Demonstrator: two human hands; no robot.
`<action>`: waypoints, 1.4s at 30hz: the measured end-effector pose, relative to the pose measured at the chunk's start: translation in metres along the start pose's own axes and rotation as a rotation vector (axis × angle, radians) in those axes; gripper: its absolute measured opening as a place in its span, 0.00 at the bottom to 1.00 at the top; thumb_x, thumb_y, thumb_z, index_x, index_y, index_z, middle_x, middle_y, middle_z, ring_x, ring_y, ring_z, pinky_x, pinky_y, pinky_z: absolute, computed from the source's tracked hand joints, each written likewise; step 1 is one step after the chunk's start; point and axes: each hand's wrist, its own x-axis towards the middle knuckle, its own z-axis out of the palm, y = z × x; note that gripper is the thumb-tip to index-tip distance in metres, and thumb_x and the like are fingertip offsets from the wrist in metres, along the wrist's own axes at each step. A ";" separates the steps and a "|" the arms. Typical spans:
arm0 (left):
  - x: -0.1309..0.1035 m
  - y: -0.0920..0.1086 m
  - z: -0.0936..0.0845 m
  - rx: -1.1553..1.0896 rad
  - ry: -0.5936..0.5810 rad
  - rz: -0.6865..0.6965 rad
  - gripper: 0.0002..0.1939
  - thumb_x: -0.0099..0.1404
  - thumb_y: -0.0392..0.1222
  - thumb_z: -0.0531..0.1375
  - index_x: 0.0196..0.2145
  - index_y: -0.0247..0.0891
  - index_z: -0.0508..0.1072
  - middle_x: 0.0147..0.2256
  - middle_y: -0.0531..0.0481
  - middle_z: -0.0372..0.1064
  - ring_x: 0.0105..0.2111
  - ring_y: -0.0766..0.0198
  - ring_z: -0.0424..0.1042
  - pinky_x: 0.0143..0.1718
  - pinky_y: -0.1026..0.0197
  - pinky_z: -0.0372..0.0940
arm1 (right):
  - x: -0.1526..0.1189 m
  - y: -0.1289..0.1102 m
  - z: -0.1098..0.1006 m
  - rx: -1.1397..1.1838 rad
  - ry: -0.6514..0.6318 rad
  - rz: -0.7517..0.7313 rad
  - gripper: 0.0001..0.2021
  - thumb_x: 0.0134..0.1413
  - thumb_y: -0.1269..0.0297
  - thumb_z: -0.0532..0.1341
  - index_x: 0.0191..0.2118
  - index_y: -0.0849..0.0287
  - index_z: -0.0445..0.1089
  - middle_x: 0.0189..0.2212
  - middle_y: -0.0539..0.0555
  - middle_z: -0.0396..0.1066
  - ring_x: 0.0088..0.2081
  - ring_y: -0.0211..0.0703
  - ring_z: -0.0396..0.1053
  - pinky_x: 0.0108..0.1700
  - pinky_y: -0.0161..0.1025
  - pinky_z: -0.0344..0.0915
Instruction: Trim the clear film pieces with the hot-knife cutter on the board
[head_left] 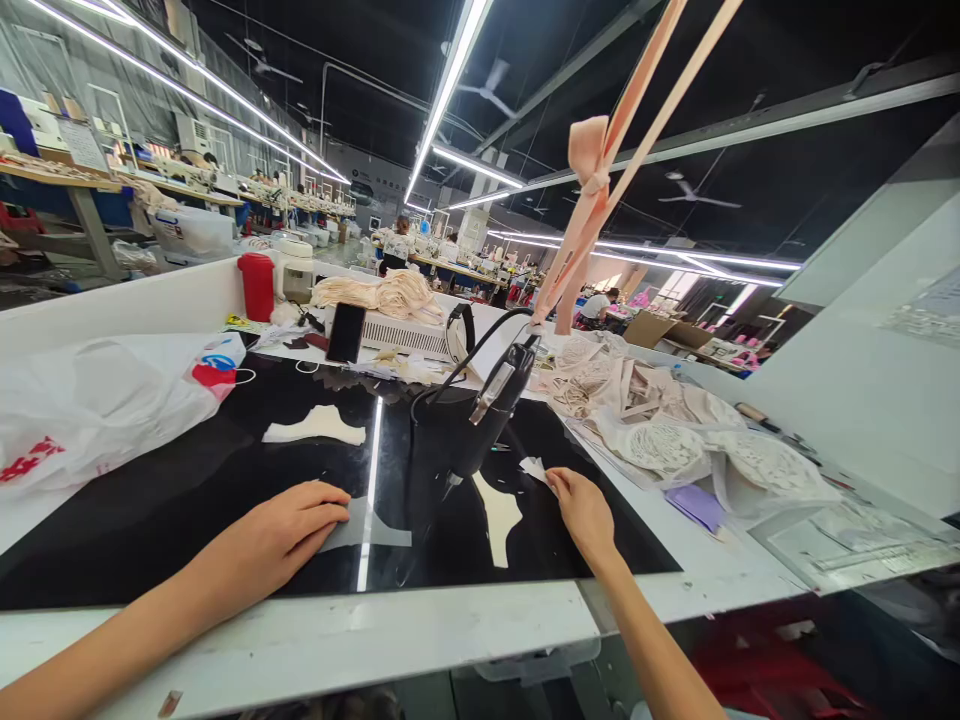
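Note:
My left hand [289,530] lies on the black work surface [225,480], fingers together over the left end of a thin grey, see-through piece [386,535]. My right hand [581,505] pinches a small white scrap [534,468] between thumb and fingertips, right of the black handheld tool [491,410]. That tool hangs from peach straps [592,200], its tip near the surface. Just below it lies a cream cut piece [498,518], between my two hands. Another cream piece [319,426] rests farther back, beyond my left hand.
A white plastic bag [112,400] covers the left side. Lace bra parts [660,440] are heaped at the right, beside a purple item [696,506]. A phone [346,333], red cup [257,287] and cream fabric bundle [382,294] stand at the back. A black cable [465,355] arcs behind the tool.

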 end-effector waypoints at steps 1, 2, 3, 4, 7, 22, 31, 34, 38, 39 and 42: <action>0.000 0.000 0.000 -0.002 -0.002 -0.007 0.16 0.75 0.42 0.51 0.49 0.46 0.78 0.54 0.50 0.73 0.52 0.61 0.75 0.55 0.61 0.71 | 0.000 0.000 0.001 0.016 -0.005 0.001 0.15 0.67 0.57 0.62 0.53 0.58 0.71 0.52 0.57 0.73 0.48 0.46 0.74 0.50 0.49 0.74; 0.000 0.000 0.000 -0.006 -0.002 -0.013 0.16 0.75 0.42 0.51 0.49 0.46 0.78 0.54 0.50 0.73 0.52 0.61 0.75 0.55 0.61 0.71 | 0.000 0.000 0.001 0.029 -0.010 0.002 0.15 0.67 0.57 0.62 0.53 0.58 0.71 0.52 0.57 0.73 0.48 0.46 0.74 0.50 0.49 0.74; 0.000 0.000 0.001 -0.010 -0.003 -0.017 0.16 0.75 0.42 0.51 0.49 0.46 0.78 0.54 0.50 0.73 0.52 0.61 0.75 0.55 0.60 0.71 | 0.000 0.000 0.001 0.041 -0.016 0.003 0.15 0.67 0.57 0.62 0.53 0.58 0.71 0.52 0.57 0.73 0.48 0.46 0.74 0.50 0.49 0.74; -0.001 -0.001 0.001 -0.016 -0.003 -0.018 0.16 0.75 0.42 0.51 0.48 0.46 0.78 0.54 0.50 0.73 0.52 0.61 0.75 0.55 0.61 0.71 | 0.000 0.000 0.001 0.049 -0.021 0.006 0.15 0.67 0.57 0.62 0.54 0.58 0.71 0.52 0.57 0.73 0.48 0.46 0.74 0.50 0.49 0.74; -0.001 -0.001 0.002 -0.032 0.004 -0.022 0.15 0.75 0.43 0.52 0.48 0.47 0.79 0.54 0.50 0.74 0.52 0.61 0.75 0.55 0.61 0.71 | 0.000 -0.002 0.000 0.054 -0.036 0.022 0.15 0.67 0.57 0.62 0.54 0.58 0.71 0.52 0.57 0.72 0.49 0.46 0.74 0.51 0.50 0.74; 0.002 0.004 -0.001 -0.049 0.040 -0.010 0.15 0.74 0.42 0.52 0.47 0.46 0.79 0.52 0.49 0.75 0.49 0.60 0.77 0.53 0.60 0.72 | 0.005 -0.029 -0.014 -0.003 -0.069 0.136 0.16 0.67 0.55 0.61 0.53 0.59 0.71 0.50 0.57 0.73 0.47 0.46 0.74 0.50 0.49 0.74; 0.002 0.004 -0.002 -0.034 0.028 -0.003 0.16 0.75 0.42 0.51 0.48 0.45 0.79 0.52 0.49 0.75 0.50 0.60 0.76 0.53 0.60 0.72 | 0.007 -0.011 -0.016 0.274 -0.031 0.183 0.15 0.67 0.56 0.62 0.53 0.58 0.71 0.51 0.56 0.73 0.47 0.46 0.74 0.49 0.48 0.74; 0.002 0.005 -0.002 -0.047 0.030 -0.006 0.17 0.75 0.42 0.51 0.47 0.45 0.79 0.52 0.49 0.75 0.49 0.60 0.76 0.53 0.60 0.72 | 0.010 0.003 -0.015 0.424 0.010 0.202 0.16 0.66 0.55 0.62 0.53 0.59 0.71 0.51 0.56 0.73 0.48 0.48 0.74 0.49 0.49 0.74; 0.003 0.006 -0.003 -0.045 0.018 -0.011 0.17 0.76 0.42 0.50 0.48 0.45 0.79 0.52 0.50 0.75 0.50 0.61 0.76 0.52 0.61 0.72 | 0.014 0.015 -0.015 0.611 0.059 0.268 0.18 0.65 0.55 0.63 0.54 0.60 0.71 0.52 0.56 0.72 0.48 0.49 0.74 0.49 0.49 0.74; 0.002 0.006 -0.003 -0.044 0.018 -0.008 0.16 0.76 0.42 0.51 0.48 0.45 0.79 0.52 0.49 0.75 0.50 0.60 0.76 0.52 0.61 0.72 | 0.015 0.016 -0.016 0.652 0.078 0.287 0.18 0.65 0.55 0.63 0.54 0.60 0.71 0.52 0.56 0.72 0.48 0.49 0.74 0.48 0.49 0.74; 0.002 0.006 -0.003 -0.054 0.027 0.006 0.16 0.75 0.42 0.51 0.47 0.45 0.79 0.52 0.49 0.75 0.49 0.61 0.76 0.52 0.61 0.72 | 0.017 0.020 -0.022 0.760 0.169 0.330 0.17 0.65 0.55 0.63 0.54 0.60 0.70 0.51 0.56 0.73 0.47 0.47 0.75 0.47 0.48 0.75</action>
